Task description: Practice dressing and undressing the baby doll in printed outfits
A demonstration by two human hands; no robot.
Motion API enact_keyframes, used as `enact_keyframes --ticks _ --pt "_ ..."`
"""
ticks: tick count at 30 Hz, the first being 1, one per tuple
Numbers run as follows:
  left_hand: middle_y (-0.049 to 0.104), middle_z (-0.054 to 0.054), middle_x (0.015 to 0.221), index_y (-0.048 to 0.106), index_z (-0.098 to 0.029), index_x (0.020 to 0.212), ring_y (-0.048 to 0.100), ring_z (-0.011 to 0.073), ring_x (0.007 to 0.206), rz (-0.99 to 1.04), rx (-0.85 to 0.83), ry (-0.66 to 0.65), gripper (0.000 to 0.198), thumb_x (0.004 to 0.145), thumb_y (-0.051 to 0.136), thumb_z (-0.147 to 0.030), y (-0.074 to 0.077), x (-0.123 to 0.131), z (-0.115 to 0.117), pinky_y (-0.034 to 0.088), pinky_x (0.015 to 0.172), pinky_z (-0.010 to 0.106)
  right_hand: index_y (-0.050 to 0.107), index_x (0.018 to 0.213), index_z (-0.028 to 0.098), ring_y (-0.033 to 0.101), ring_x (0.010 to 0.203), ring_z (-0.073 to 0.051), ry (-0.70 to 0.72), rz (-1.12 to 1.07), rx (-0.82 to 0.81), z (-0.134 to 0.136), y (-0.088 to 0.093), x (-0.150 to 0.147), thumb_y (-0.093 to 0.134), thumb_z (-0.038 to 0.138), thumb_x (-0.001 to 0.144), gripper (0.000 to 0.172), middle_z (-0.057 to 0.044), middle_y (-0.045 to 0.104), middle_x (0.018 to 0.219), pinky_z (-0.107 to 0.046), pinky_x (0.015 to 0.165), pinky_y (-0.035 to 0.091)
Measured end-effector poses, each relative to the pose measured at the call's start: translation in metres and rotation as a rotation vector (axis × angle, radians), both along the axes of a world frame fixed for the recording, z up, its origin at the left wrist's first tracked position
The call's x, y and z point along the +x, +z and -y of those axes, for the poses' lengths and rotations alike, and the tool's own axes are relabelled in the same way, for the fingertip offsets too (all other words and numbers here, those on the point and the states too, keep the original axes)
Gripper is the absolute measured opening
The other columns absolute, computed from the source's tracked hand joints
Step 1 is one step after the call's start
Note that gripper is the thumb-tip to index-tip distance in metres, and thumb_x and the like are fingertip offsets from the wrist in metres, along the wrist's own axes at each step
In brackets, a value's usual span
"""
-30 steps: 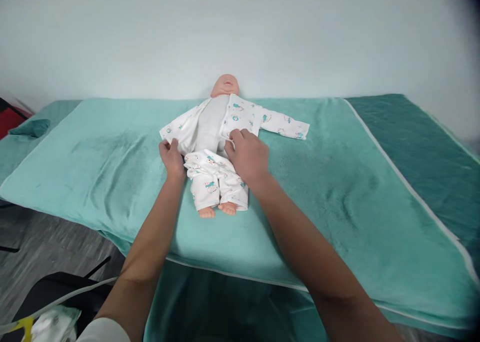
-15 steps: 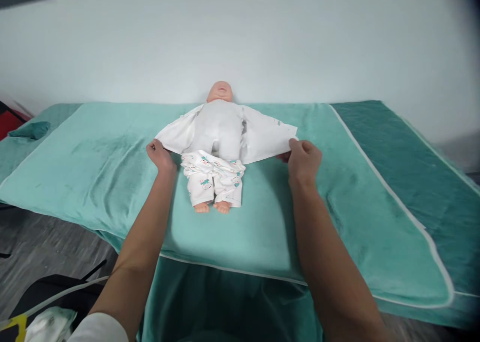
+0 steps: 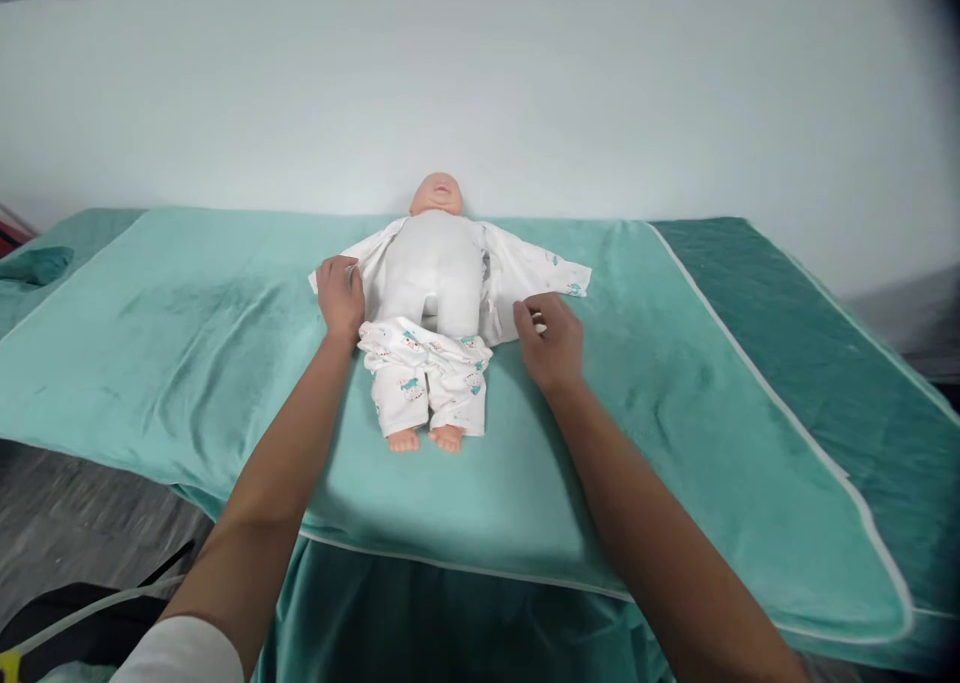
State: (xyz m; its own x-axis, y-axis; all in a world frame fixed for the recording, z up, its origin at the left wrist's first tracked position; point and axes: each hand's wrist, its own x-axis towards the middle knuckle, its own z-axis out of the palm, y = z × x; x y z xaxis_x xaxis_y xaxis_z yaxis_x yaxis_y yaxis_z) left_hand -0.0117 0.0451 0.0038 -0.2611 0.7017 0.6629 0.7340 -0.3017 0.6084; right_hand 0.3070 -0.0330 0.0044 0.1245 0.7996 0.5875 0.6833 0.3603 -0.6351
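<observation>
A baby doll point(image 3: 435, 253) with a white cloth body lies on its back, head toward the wall. Its white printed baby shirt point(image 3: 514, 273) is spread open at both sides, sleeves stretched outward. Printed baby trousers point(image 3: 427, 363) are bunched around its legs, with the feet showing. My left hand point(image 3: 341, 298) rests over the shirt's left side near the sleeve, thumb apart from the fingers. At the right front panel, my right hand point(image 3: 551, 341) has curled fingers closed at the cloth edge; its fingertips are partly hidden.
A light green blanket point(image 3: 225, 313) with white edging covers the bed, over a darker green cover point(image 3: 817, 333) at right. The white wall point(image 3: 480, 83) stands behind the doll. A black object point(image 3: 82, 618) with a pale cable is at lower left.
Both hands have moved inward toward the doll. The shirt's outspread panels have dropped, and the printed right sleeve now shows. The view has shifted slightly.
</observation>
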Motion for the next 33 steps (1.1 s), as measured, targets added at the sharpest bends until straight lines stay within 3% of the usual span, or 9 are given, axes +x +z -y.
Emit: enact_keyframes --ticks 5,10,14,17,20,24,27,30,33 --pt "0.065 0.012 0.115 0.065 -0.02 0.106 0.056 0.0272 0.115 -0.062 0.0 -0.088 0.02 0.091 0.054 -0.016 0.011 0.01 -0.021 0.041 0.106 0.041 0.063 0.115 0.02 0.06 0.123 -0.026 0.038 0.103 0.121 -0.05 0.005 -0.022 0.038 0.028 0.102 0.03 -0.015 0.068 0.125 -0.047 0.107 0.048" --pt "0.064 0.012 0.12 0.066 -0.022 0.108 0.054 0.0295 0.118 -0.139 -0.13 -0.197 0.021 0.089 0.058 -0.017 0.016 0.021 -0.059 0.039 0.107 0.042 0.055 0.139 0.013 0.047 0.14 -0.027 0.11 0.214 -0.003 -0.103 0.008 -0.034 0.027 0.027 0.106 0.046 -0.02 0.057 0.148 -0.048 0.119 0.036" --pt "0.063 0.007 0.094 0.065 -0.023 0.087 0.056 0.0253 0.095 0.05 -0.123 -0.178 0.005 0.089 0.065 -0.027 0.016 0.02 -0.084 0.041 0.096 0.037 0.054 0.142 0.018 0.045 0.144 -0.027 0.065 0.289 -0.062 -0.118 0.005 -0.032 0.026 0.023 0.104 0.047 -0.013 0.059 0.148 -0.055 0.122 0.029" --pt "0.051 -0.001 0.07 0.056 -0.022 0.07 0.047 0.0192 0.075 0.295 -0.147 -0.111 0.022 0.085 0.07 -0.028 0.016 0.011 -0.094 0.04 0.087 0.032 0.052 0.145 0.022 0.043 0.148 -0.027 -0.006 0.307 -0.103 -0.118 0.002 -0.029 0.031 0.022 0.102 0.048 -0.008 0.057 0.153 -0.059 0.125 0.024" --pt "0.051 -0.003 0.07 0.054 -0.022 0.073 0.047 0.0167 0.073 0.407 -0.192 -0.026 0.019 0.083 0.07 -0.021 0.013 0.0 -0.096 0.04 0.083 0.03 0.05 0.148 0.022 0.039 0.151 -0.029 -0.036 0.286 -0.151 -0.117 0.0 -0.028 0.037 0.023 0.1 0.049 -0.007 0.053 0.157 -0.06 0.125 0.022" --pt "0.062 0.002 0.097 0.058 -0.022 0.093 0.058 0.0183 0.097 0.327 -0.093 0.02 0.016 0.084 0.06 -0.009 0.01 -0.004 -0.08 0.041 0.095 0.032 0.056 0.138 0.023 0.041 0.149 -0.028 -0.021 0.153 -0.108 -0.105 0.003 -0.03 0.043 0.028 0.099 0.042 -0.01 0.055 0.154 -0.057 0.124 0.029" --pt "0.065 0.005 0.111 0.063 -0.022 0.099 0.057 0.0201 0.113 0.277 0.026 -0.024 0.02 0.085 0.058 -0.009 0.016 0.006 -0.048 0.041 0.104 0.034 0.063 0.118 0.022 0.057 0.13 -0.025 0.095 -0.078 -0.002 -0.078 0.014 -0.034 0.05 0.036 0.098 0.028 -0.012 0.067 0.133 -0.046 0.111 0.045" --pt "0.067 0.003 0.092 0.068 -0.022 0.089 0.062 0.0177 0.09 0.451 -0.076 -0.264 0.006 0.085 0.065 -0.018 0.023 0.017 -0.005 0.048 0.087 0.03 0.062 0.087 0.023 0.063 0.091 -0.019 0.287 -0.254 -0.067 -0.045 0.026 -0.036 0.057 0.039 0.095 0.019 -0.004 0.067 0.093 -0.034 0.082 0.053" --pt "0.061 0.0 0.071 0.073 -0.021 0.081 0.052 0.0131 0.062 0.602 -0.34 -0.521 0.009 0.079 0.076 -0.029 0.022 0.017 0.036 0.041 0.061 0.026 0.055 0.07 0.022 0.049 0.067 -0.014 0.477 -0.277 -0.267 -0.016 0.031 -0.032 0.067 0.045 0.09 0.033 0.002 0.054 0.069 -0.03 0.065 0.044"
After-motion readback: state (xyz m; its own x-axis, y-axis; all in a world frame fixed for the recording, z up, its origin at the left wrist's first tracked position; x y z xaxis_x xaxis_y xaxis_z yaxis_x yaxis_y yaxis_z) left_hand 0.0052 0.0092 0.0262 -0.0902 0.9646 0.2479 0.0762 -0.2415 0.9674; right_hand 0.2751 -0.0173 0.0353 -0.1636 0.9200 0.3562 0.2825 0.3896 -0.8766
